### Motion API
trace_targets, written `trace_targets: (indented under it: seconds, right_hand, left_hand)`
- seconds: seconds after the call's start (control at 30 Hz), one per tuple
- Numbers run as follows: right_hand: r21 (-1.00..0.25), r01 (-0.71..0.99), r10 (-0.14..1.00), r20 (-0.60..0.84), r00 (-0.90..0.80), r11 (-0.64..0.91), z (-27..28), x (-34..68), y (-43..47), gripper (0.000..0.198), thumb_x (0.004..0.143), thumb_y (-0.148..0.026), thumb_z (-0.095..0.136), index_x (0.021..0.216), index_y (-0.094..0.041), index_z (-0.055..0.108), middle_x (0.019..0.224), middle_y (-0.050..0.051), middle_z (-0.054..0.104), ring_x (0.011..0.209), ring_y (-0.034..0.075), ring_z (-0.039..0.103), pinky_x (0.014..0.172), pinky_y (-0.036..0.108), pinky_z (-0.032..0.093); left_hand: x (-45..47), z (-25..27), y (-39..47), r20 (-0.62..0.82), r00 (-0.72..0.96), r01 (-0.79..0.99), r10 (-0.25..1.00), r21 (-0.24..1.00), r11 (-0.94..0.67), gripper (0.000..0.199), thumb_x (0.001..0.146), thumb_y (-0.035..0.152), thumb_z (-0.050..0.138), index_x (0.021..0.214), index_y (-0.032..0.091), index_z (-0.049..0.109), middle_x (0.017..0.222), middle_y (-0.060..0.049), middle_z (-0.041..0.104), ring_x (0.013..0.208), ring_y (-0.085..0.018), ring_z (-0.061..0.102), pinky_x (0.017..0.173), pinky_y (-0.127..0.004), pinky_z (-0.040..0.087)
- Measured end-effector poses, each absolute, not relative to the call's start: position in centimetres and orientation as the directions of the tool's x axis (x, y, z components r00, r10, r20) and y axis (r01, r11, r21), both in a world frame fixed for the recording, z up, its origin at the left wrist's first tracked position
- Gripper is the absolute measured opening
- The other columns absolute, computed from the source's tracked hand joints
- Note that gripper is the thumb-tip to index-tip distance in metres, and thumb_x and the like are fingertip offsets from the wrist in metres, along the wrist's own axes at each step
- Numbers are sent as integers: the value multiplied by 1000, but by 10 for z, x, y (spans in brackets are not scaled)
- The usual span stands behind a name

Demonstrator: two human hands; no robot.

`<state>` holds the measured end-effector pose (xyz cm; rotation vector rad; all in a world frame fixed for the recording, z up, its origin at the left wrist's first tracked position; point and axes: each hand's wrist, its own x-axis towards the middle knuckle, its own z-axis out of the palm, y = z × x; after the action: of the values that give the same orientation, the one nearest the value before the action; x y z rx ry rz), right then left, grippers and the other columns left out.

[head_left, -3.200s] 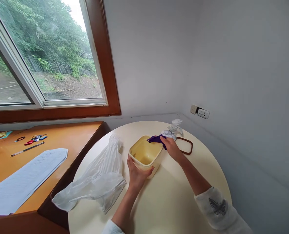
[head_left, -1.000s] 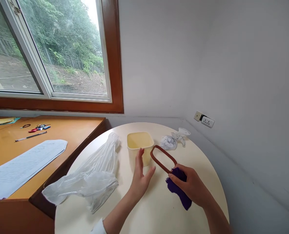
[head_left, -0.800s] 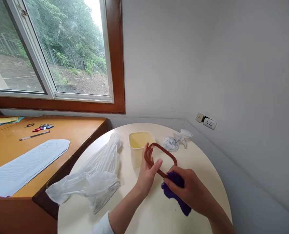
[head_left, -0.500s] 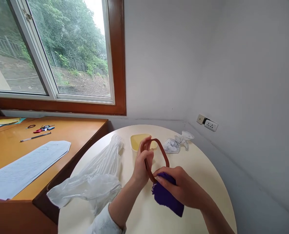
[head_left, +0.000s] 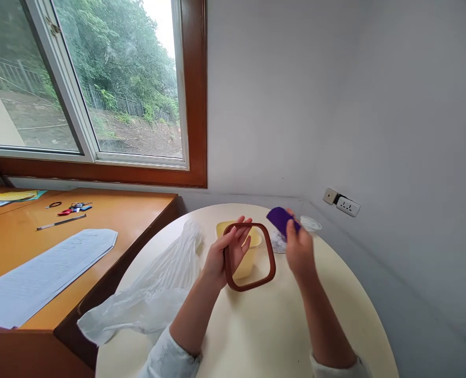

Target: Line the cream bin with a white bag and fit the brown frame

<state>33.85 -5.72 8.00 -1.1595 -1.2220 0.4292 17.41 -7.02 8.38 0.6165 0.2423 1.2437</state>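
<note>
A brown rounded-square frame (head_left: 272,257) is gripped at its left side by my left hand (head_left: 221,257), its open middle facing me. To the right, raised apart from the frame, my right hand (head_left: 300,249) pinches a purple cloth (head_left: 281,219) that stands up to the left of the fingers. Behind the frame is a pale yellow plastic tub (head_left: 245,268), partly hidden by the frame and my left fingers. A clear plastic bag with white contents (head_left: 279,243) lies behind my right hand, which covers much of it.
A crumpled white plastic bag (head_left: 162,278) spreads over the left of the round cream table (head_left: 264,336). On the wooden desk (head_left: 138,210) lie papers (head_left: 48,273), a pen (head_left: 61,222) and keys (head_left: 75,208). A wall with a socket (head_left: 348,206) stands at the right.
My right hand has lifted the purple cloth up and away from the brown frame. My left hand has turned the frame to face me more squarely.
</note>
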Motion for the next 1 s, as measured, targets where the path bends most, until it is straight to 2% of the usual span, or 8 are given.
trace_targets:
  seconds: [0.07,0.2,0.27,0.4,0.57,0.67,0.8,1.0]
  right_hand:
    - [-839,383,842,491,223,387,77,316,-58,56,88,-50,32,130,-15,45,133,12,48,129,25,35,106,45,26]
    - [-797,477,894,446,52,370,76,286,-66,53,90,-47,27,138,-24,34,132,2,49,138,24,9,108,50,20]
    - [-779,487,893,449,-6,395,79,280,-70,52,91,-45,27,139,-26,30,132,0,50,138,23,6,109,49,19]
    - [-753,440,869,468,-164,489,86,273,-83,49,92,-42,27,139,-30,27,137,-3,44,138,21,4,111,49,15]
    - [-754,371,834,428,-348,542,88,268,-98,48,93,-41,29,139,-29,29,140,-3,39,138,22,0,111,49,15]
    - [-776,347,835,397,-381,527,88,270,-104,46,92,-41,31,136,-29,35,141,-2,38,138,23,3,111,50,13]
    - [-782,325,820,378,-431,532,88,275,-109,43,92,-41,33,132,-28,42,138,0,41,138,23,6,111,50,11]
    - [-789,296,803,374,-464,538,85,283,-109,41,91,-39,36,128,-27,48,138,2,43,137,23,12,110,48,13]
  left_hand:
    - [176,82,-69,163,368,-814,916,533,232,27,86,20,46,110,15,60,125,-11,55,129,-22,36,105,-35,29]
    - [179,83,-69,201,376,-832,905,502,235,26,88,24,46,105,12,62,117,-12,60,122,-23,45,103,-35,33]
    - [179,86,-71,189,383,-831,904,498,248,35,88,36,44,104,10,62,113,-13,61,118,-25,48,103,-36,34]
    - [177,91,-76,78,390,-803,917,517,297,58,83,59,39,109,12,60,108,-13,64,113,-28,52,100,-39,38]
    - [173,84,-72,41,403,-779,914,539,319,69,76,69,39,109,12,59,109,-16,64,112,-31,53,98,-44,40]
    - [170,77,-66,74,426,-801,902,495,338,67,77,65,41,113,11,57,114,-18,61,115,-32,51,99,-46,37]
    - [168,72,-62,124,451,-816,884,459,352,51,81,48,46,116,12,55,115,-17,61,117,-30,50,102,-47,33]
    - [171,64,-60,166,446,-831,880,443,338,31,74,26,51,101,15,61,113,-14,63,115,-30,52,104,-45,30]
